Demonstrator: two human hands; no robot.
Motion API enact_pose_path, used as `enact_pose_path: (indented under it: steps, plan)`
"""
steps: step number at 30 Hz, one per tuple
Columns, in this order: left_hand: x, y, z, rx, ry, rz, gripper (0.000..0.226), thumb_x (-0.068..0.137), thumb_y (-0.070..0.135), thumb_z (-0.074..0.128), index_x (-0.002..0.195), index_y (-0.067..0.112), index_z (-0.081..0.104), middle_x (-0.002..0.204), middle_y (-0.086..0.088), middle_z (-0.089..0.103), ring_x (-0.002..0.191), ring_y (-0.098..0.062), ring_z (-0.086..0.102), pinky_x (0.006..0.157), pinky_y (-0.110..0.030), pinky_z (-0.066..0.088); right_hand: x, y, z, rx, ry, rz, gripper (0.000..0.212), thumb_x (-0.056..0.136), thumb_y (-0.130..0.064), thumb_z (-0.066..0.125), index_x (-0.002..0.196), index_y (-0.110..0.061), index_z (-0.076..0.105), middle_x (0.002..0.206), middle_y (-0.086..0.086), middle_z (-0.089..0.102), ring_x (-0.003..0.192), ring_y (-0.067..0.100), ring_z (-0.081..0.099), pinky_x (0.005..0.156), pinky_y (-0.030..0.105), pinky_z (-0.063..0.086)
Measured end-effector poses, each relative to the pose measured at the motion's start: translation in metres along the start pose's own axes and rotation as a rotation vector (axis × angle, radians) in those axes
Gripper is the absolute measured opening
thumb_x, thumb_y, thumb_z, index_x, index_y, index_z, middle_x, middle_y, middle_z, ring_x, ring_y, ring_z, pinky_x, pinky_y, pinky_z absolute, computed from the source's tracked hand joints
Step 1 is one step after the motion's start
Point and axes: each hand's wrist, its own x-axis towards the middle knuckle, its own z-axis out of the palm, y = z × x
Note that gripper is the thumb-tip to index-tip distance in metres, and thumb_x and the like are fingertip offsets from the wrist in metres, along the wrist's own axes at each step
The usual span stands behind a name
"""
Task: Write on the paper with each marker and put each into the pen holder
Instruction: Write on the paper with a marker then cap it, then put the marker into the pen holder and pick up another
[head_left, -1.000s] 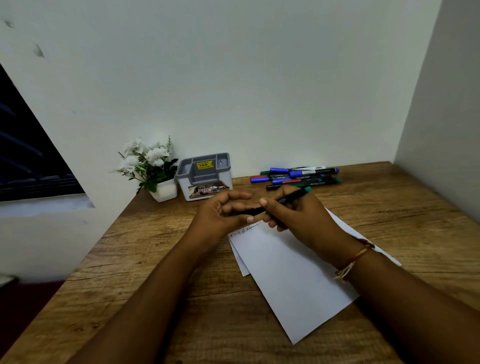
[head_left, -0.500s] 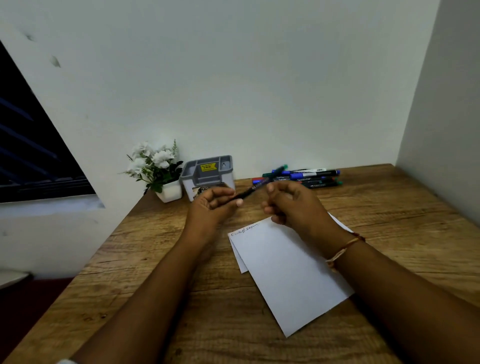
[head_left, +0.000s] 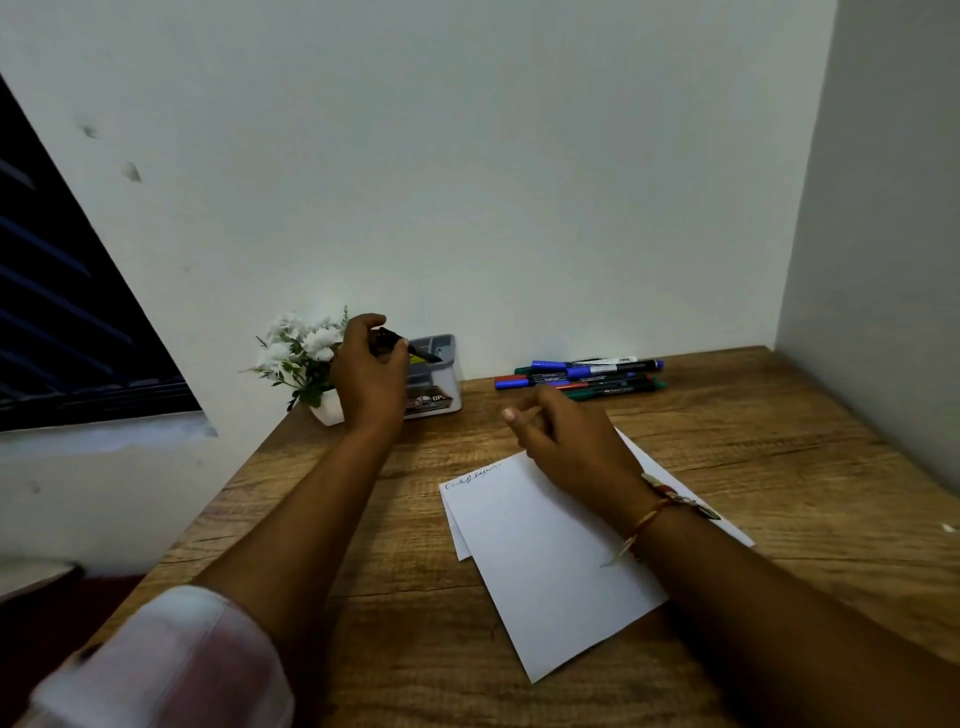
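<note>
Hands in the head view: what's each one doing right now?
Left hand: grips a dark marker above the grey plastic pen holder.
Right hand: open, loosely curled, holding nothing, by the white paper sheet.

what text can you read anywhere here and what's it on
"OP": front sticker of the pen holder; the rest is hidden or blurred.
Handwritten line at the top of the paper: too small to read.
Print on the markers by the wall: too blurred to read.
</note>
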Motion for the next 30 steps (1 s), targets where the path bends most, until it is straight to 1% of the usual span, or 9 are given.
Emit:
enact_pose_path:
  steps: [3, 6, 9, 13, 16, 18, 21, 26, 30]
  plan:
    - [0.000, -0.006, 0.016, 0.083, -0.065, 0.019, 0.028, 0.088, 0.006, 0.068, 0.113, 0.014, 0.058, 0.089, -0.001, 0.064, 0.081, -0.013, 0.061, 0.073, -0.025, 0.050, 0.000, -0.001, -0.001, -0.049, -0.017, -0.032, 0.038, 0.100, -0.051, 0.054, 0.122, -0.021, 0.064, 0.083, -0.008, 0.069, 0.086, 0.009, 0.063, 0.073, 0.030, 0.051]
    - [-0.001, -0.011, 0.029, 0.119, -0.095, 0.002, 0.026, 0.090, 0.007, 0.066, 0.115, 0.011, 0.060, 0.097, -0.009, 0.068, 0.091, -0.023, 0.064, 0.077, -0.028, 0.050, 0.000, -0.001, -0.001, -0.071, -0.044, -0.052, 0.042, 0.100, -0.053, 0.052, 0.125, -0.021, 0.063, 0.090, -0.005, 0.072, 0.090, 0.012, 0.065, 0.078, 0.035, 0.055]
    - [-0.002, -0.012, 0.035, 0.124, -0.121, -0.073, 0.033, 0.092, 0.006, 0.062, 0.124, 0.010, 0.057, 0.109, -0.012, 0.068, 0.099, -0.023, 0.063, 0.079, -0.023, 0.045, 0.000, -0.001, -0.002, -0.100, -0.066, -0.057, 0.044, 0.100, -0.054, 0.051, 0.126, -0.021, 0.062, 0.084, -0.006, 0.069, 0.088, 0.013, 0.065, 0.078, 0.037, 0.056]
    - [-0.017, -0.004, 0.028, 0.061, -0.116, -0.118, 0.039, 0.091, 0.002, 0.061, 0.128, 0.008, 0.051, 0.113, -0.006, 0.064, 0.098, -0.014, 0.059, 0.077, -0.017, 0.044, 0.001, -0.001, -0.001, -0.125, -0.082, -0.048, 0.041, 0.100, -0.053, 0.052, 0.122, -0.020, 0.063, 0.080, -0.009, 0.062, 0.087, 0.013, 0.063, 0.075, 0.032, 0.053]
    - [-0.041, 0.002, 0.012, -0.047, -0.093, -0.152, 0.039, 0.086, -0.001, 0.064, 0.122, 0.010, 0.051, 0.105, -0.001, 0.061, 0.085, -0.008, 0.058, 0.065, -0.007, 0.044, 0.000, -0.002, 0.000, -0.131, -0.078, -0.051, 0.038, 0.100, -0.051, 0.054, 0.118, -0.019, 0.065, 0.081, -0.009, 0.061, 0.085, 0.013, 0.063, 0.070, 0.029, 0.047]
    - [-0.065, 0.003, 0.001, -0.072, -0.109, -0.198, 0.032, 0.084, 0.004, 0.070, 0.106, 0.021, 0.055, 0.100, 0.002, 0.064, 0.080, -0.007, 0.061, 0.064, -0.009, 0.045, 0.000, -0.002, 0.003, -0.147, -0.073, -0.058, 0.037, 0.099, -0.049, 0.057, 0.116, -0.018, 0.067, 0.083, -0.007, 0.063, 0.085, 0.013, 0.062, 0.068, 0.028, 0.044]
    - [-0.095, -0.003, -0.013, 0.011, -0.247, -0.114, 0.030, 0.084, 0.011, 0.073, 0.092, 0.035, 0.058, 0.090, 0.009, 0.066, 0.080, -0.003, 0.063, 0.066, -0.012, 0.048, 0.000, 0.000, 0.004, -0.211, -0.060, -0.051, 0.034, 0.098, -0.043, 0.061, 0.115, -0.015, 0.069, 0.096, 0.001, 0.072, 0.092, 0.017, 0.065, 0.072, 0.028, 0.044]
    - [-0.091, -0.010, -0.014, 0.152, -0.472, 0.042, 0.016, 0.086, 0.014, 0.072, 0.100, 0.020, 0.067, 0.087, 0.006, 0.066, 0.080, -0.004, 0.061, 0.064, -0.008, 0.044, 0.012, 0.017, -0.019, -0.445, 0.034, 0.094, 0.027, 0.095, -0.023, 0.059, 0.112, -0.007, 0.071, 0.116, 0.016, 0.070, 0.109, 0.033, 0.064, 0.086, 0.035, 0.048]
    - [-0.084, -0.019, -0.007, 0.204, -0.562, 0.081, 0.016, 0.084, 0.017, 0.075, 0.099, 0.015, 0.070, 0.089, 0.000, 0.066, 0.081, -0.011, 0.061, 0.072, -0.025, 0.052, 0.022, 0.030, -0.028, -0.523, 0.027, 0.217, 0.025, 0.095, -0.014, 0.054, 0.109, -0.002, 0.070, 0.118, 0.021, 0.068, 0.111, 0.038, 0.062, 0.087, 0.038, 0.049]
